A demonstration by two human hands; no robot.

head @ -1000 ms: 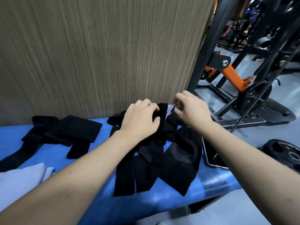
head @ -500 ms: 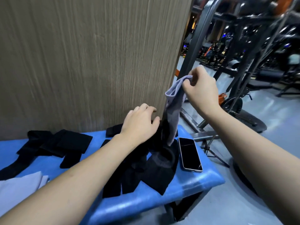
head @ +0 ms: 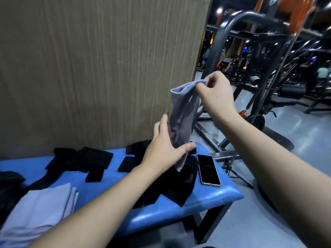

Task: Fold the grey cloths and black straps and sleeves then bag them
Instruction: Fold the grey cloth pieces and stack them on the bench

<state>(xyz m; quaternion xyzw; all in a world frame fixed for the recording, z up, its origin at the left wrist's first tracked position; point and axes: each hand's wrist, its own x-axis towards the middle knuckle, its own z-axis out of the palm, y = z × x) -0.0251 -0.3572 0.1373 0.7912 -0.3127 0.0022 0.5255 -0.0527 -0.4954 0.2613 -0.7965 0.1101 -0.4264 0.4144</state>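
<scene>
My right hand pinches the top edge of a grey cloth and holds it up so it hangs over the blue bench. My left hand is spread open beside the cloth's lower part, its thumb touching the hanging end. Under the cloth lies a heap of black sleeves and straps. More black straps lie further left on the bench. A folded stack of grey cloths sits at the near left.
A phone lies face up at the bench's right end, close to the black heap. A wood-grain panel stands behind the bench. Dark gym machines and grey floor fill the right side.
My right hand has pulled the grey cloth out of the black heap and lifted it higher. My left hand left the heap and rose, opening against the cloth's lower end.
</scene>
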